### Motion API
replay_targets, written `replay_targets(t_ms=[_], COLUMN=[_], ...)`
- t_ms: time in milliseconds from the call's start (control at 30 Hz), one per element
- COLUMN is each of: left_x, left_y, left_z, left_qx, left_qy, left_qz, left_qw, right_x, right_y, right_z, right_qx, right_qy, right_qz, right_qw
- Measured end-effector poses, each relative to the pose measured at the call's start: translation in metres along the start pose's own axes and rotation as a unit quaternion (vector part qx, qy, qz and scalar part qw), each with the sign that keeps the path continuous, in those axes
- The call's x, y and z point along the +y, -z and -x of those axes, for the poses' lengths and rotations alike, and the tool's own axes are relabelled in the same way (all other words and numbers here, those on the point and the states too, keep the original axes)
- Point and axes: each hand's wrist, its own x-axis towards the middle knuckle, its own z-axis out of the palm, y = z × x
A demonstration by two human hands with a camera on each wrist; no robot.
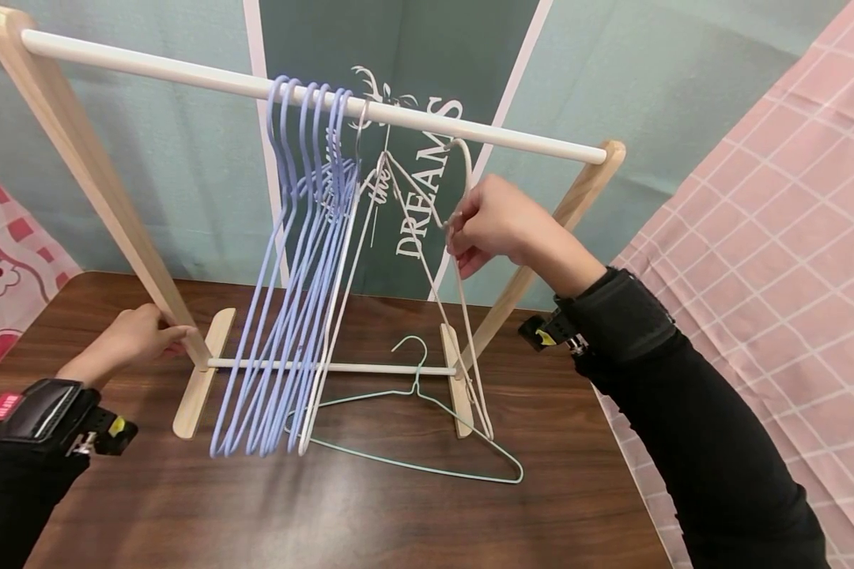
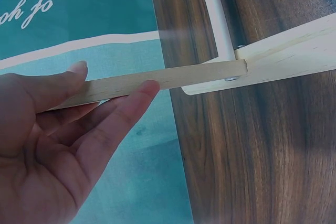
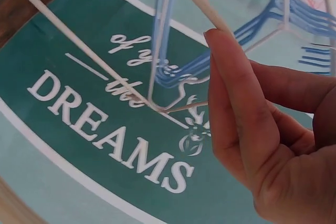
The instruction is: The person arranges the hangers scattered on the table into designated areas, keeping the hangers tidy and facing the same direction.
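Between thumb and fingers, my right hand (image 1: 498, 221) pinches a cream hanger (image 1: 467, 170) just below its hook. The hook is close to the white top rod (image 1: 541, 145); I cannot tell whether it touches. My left hand (image 1: 131, 344) grips the left wooden post (image 1: 107, 182) of a clothes rack low down; in the left wrist view, the thumb and fingers lie around that post (image 2: 199, 74). Several periwinkle hangers (image 1: 338, 186) hang bunched on the rod, with a white hanger (image 1: 358, 150) at their right. On the table lies a mint green hanger (image 1: 417, 386), partly behind the hanging ones.
The rack stands on a dark wood table (image 1: 327, 521), its wooden feet (image 1: 192, 407) joined by a thin lower rod (image 1: 384, 368). Behind it is a green cloth with white lettering (image 1: 427, 190). Pink checked cloth (image 1: 768, 221) is at the right.
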Motion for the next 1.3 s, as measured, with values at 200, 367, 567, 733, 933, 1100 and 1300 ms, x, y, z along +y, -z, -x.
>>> replay_targets(t_ms=[200,367,567,733,933,1100,1300], left_x=[-0.001,-0.002,-0.002,-0.002,-0.002,-0.002,-0.001], left_y=[0.001,0.001,0.003,0.002,0.002,0.002,0.002], left_z=[0.0,-0.001,-0.002,-0.002,-0.002,-0.003,-0.003], left_qx=[0.0,-0.009,-0.015,-0.011,-0.012,-0.01,-0.011], left_qy=[0.002,0.006,0.012,0.015,0.011,0.009,0.007], left_qz=[-0.005,-0.001,0.002,0.005,0.006,0.003,0.001], left_qw=[1.0,0.9999,0.9998,0.9998,0.9998,0.9999,0.9999], right_x=[-0.009,-0.017,-0.027,-0.034,-0.039,-0.043,-0.046], right_y=[0.002,0.001,0.001,0.0,-0.004,-0.007,-0.013], right_z=[0.006,0.01,0.01,0.007,0.001,-0.004,-0.008], right_qx=[-0.008,-0.008,0.0,0.004,0.005,0.007,0.008], right_qy=[0.013,0.023,0.038,0.04,0.041,0.047,0.048], right_qz=[-0.016,-0.01,-0.021,-0.019,-0.013,-0.012,-0.008], right_qw=[1.0,1.0,0.999,0.999,0.999,0.999,0.999])
